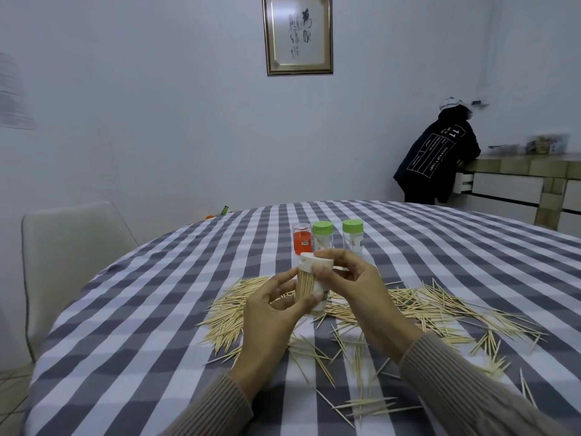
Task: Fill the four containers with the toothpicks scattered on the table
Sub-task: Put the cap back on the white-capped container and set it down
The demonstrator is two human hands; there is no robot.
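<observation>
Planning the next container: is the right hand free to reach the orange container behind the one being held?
Probably not yet. The right hand and left hand both grip the white-capped container, which sits between them and the orange container; setting it down should open the way.

black jacket (pixel 435 155): "11" (other print too small); framed calligraphy (pixel 298 33): brush characters, illegible
</observation>
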